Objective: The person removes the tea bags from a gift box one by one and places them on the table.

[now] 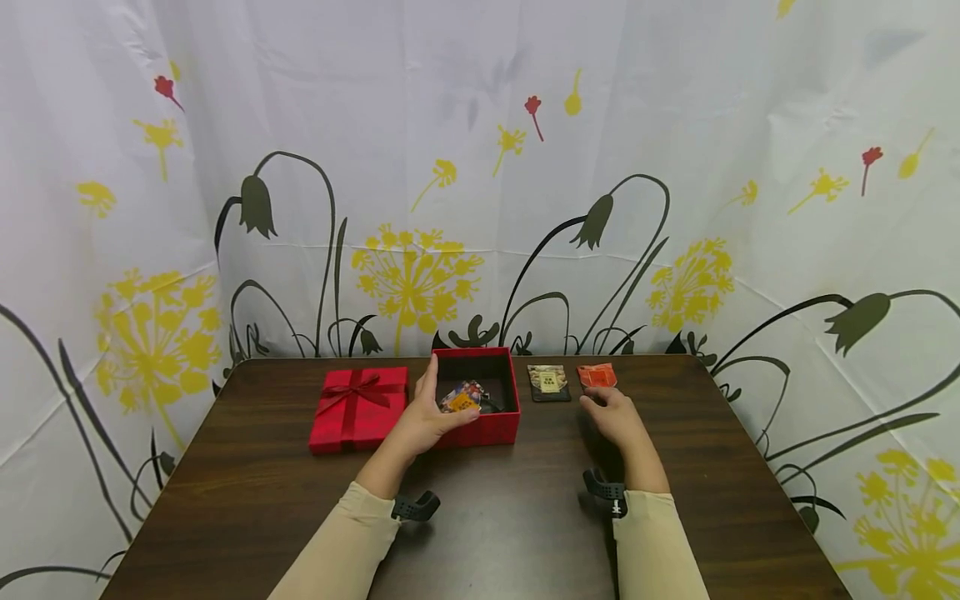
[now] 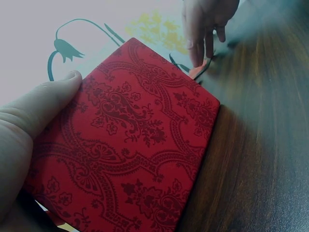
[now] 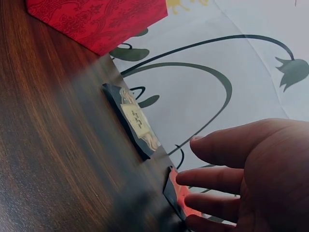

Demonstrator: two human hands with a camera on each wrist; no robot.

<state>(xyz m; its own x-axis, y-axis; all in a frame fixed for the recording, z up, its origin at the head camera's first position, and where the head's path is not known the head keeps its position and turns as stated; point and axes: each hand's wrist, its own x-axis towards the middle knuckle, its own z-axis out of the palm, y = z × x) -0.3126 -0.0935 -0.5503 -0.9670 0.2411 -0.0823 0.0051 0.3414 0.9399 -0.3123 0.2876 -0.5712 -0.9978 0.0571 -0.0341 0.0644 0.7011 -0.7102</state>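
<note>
A red gift box (image 1: 474,431) with a dark inside stands without its lid at the back of the table. Several small colourful packets (image 1: 463,398) lie inside it. My left hand (image 1: 422,419) holds the box at its front left corner, fingers along the left wall and thumb near the front rim. In the left wrist view, the thumb lies along the edge of the patterned wall (image 2: 120,135). My right hand (image 1: 617,417) reaches to a red-orange packet (image 1: 597,376), its fingers extended and apart. Whether the fingertips touch that packet I cannot tell.
A red lid (image 1: 358,410) with a ribbon bow lies left of the box. Between the box and my right hand lies a dark packet (image 1: 549,382) with a pale label. Behind the wooden table (image 1: 262,500) hangs a white flowered curtain (image 1: 465,125).
</note>
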